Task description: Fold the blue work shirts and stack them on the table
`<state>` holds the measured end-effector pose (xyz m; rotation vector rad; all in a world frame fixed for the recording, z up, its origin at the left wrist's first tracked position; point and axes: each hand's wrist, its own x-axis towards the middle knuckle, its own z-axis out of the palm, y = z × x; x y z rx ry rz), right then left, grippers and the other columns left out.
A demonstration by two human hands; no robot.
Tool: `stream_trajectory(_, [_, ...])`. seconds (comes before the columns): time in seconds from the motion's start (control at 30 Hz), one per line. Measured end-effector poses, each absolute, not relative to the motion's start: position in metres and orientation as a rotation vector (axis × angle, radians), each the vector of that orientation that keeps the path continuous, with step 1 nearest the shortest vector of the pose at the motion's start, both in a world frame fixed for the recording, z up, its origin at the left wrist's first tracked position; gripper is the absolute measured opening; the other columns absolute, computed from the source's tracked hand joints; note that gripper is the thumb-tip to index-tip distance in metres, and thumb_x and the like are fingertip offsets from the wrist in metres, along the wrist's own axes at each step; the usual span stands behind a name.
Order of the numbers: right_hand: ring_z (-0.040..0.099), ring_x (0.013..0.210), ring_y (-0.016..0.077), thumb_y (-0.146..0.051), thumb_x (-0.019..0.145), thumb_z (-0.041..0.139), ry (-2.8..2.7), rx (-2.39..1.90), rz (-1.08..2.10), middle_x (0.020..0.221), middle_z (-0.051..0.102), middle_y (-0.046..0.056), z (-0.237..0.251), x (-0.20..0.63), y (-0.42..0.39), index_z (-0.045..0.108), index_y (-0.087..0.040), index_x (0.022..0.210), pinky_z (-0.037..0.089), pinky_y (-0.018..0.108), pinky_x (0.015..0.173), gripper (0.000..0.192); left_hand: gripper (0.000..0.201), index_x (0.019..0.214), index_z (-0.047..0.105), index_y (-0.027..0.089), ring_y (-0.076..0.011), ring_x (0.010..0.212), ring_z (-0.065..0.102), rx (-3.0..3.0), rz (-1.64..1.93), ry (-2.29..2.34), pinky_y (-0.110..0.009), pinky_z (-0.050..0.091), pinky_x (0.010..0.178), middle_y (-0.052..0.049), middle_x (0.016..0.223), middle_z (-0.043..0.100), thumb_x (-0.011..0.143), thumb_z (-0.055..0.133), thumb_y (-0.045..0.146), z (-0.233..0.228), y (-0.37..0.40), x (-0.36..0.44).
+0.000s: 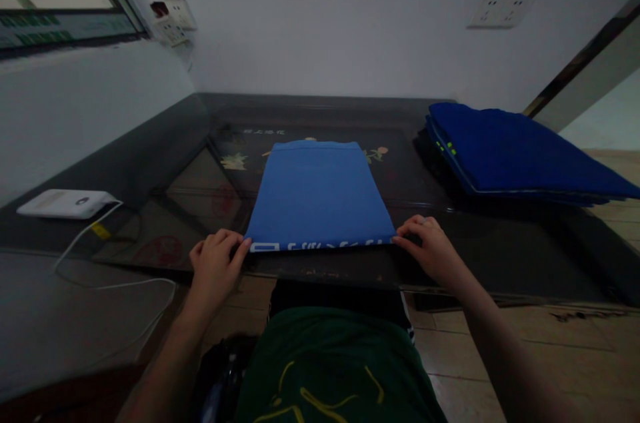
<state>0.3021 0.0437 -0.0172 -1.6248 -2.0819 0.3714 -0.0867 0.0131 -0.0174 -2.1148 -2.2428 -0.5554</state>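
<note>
With flat rectangular blue cloth [320, 193] lying spread on dark glass-topped bench [150, 210], left hand [216, 268] and right hand [431, 246] pinch near corners, fingers closed on hem, keeping near edge taut and square. Folded dark-blue stack [520, 153] sits apart, far right.

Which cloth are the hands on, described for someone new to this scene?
On the dark glass table, it is the single flat blue cloth at the middle, left hand and right hand pinching its near corners. Unlike the darker folded stack at right, white print lines its near edge.
</note>
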Motion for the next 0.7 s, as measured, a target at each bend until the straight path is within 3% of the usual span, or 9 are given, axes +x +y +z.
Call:
stream_trajectory(0.17, [0.054, 0.086, 0.0254, -0.033, 0.082, 0.057, -2.126, -1.656, 0.322, 0.085, 0.062, 0.007, -0.020, 0.306, 0.039, 0.060, -0.022, 0.072, 0.044, 0.040, 0.076, 0.016, 0.024, 0.081, 0.061, 0.020, -0.0238, 0.090, 0.058, -2.243, -0.478, -2.195, -0.039, 0.041, 0.083, -0.005, 0.090, 0.063, 0.087, 0.046, 0.038, -0.024, 0.014, -0.099])
stream_trajectory(0.33, [0.055, 0.101, 0.0274, -0.034, 0.087, 0.052, -1.988, -1.559, 0.118, 0.106, 0.060, 0.012, 0.005, 0.291, 0.050, 0.060, -0.019, 0.104, 0.045, 0.045, 0.090, 0.024, 0.033, 0.111, 0.055, 0.017, -0.0244, 0.090, 0.059, -2.138, -0.848, -2.060, -0.039, 0.046, 0.082, -0.008, 0.096, 0.061, 0.086, 0.050, 0.038, 0.010, 0.028, -0.088])
stream_trajectory(0.43, [0.050, 0.118, 0.0266, -0.033, 0.091, 0.045, -2.115, -1.416, 0.112, 0.126, 0.055, 0.014, 0.017, 0.250, 0.066, 0.056, -0.017, 0.122, 0.041, 0.044, 0.101, 0.036, 0.027, 0.112, 0.056, 0.019, -0.0221, 0.101, 0.057, -2.331, -0.977, -1.854, -0.038, 0.045, 0.092, -0.008, 0.106, 0.061, 0.091, 0.044, 0.028, 0.029, 0.046, -0.042])
stream_trajectory(0.57, [0.039, 0.133, 0.0250, -0.031, 0.095, 0.038, -2.450, -1.340, 0.195, 0.143, 0.045, 0.015, 0.003, 0.200, 0.087, 0.047, -0.010, 0.136, 0.033, 0.043, 0.110, 0.047, 0.033, 0.122, 0.056, 0.019, -0.0221, 0.123, 0.047, -2.637, -0.658, -1.654, -0.041, 0.034, 0.108, -0.008, 0.130, 0.055, 0.092, 0.042, 0.022, 0.014, 0.069, 0.017])
stream_trajectory(0.7, [0.025, 0.141, 0.0255, -0.043, 0.096, 0.036, -2.604, -1.371, 0.141, 0.151, 0.033, 0.010, -0.022, 0.203, 0.095, 0.035, -0.016, 0.145, 0.020, 0.050, 0.115, 0.057, 0.045, 0.141, 0.040, 0.028, -0.0227, 0.139, 0.029, -2.657, -0.426, -1.675, -0.046, 0.021, 0.115, -0.002, 0.150, 0.036, 0.096, 0.038, 0.036, -0.017, 0.075, 0.023])
